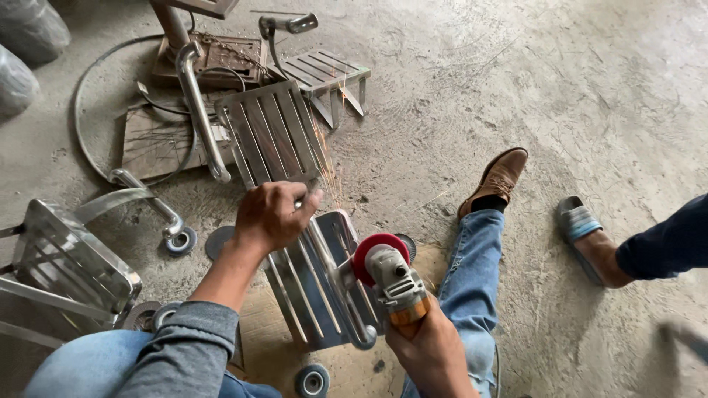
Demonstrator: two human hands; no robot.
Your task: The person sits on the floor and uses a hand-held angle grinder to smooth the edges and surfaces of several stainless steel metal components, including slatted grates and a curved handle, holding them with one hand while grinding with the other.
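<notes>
A slatted stainless-steel seat panel (313, 284) lies across my lap above the concrete floor. My left hand (271, 215) grips its upper edge and steadies it. My right hand (431, 354) holds an angle grinder (389, 276) with a red guard, its disc against the panel's right side. Sparks (328, 173) fly away toward the top of the panel.
More slatted steel panels (271, 133) and bent tubes (199, 110) lie ahead on the floor. A similar steel frame (66, 258) stands at the left. Small caster wheels (313, 380) and spare discs (217, 242) lie near my legs. Another person's sandalled foot (590, 247) rests at the right.
</notes>
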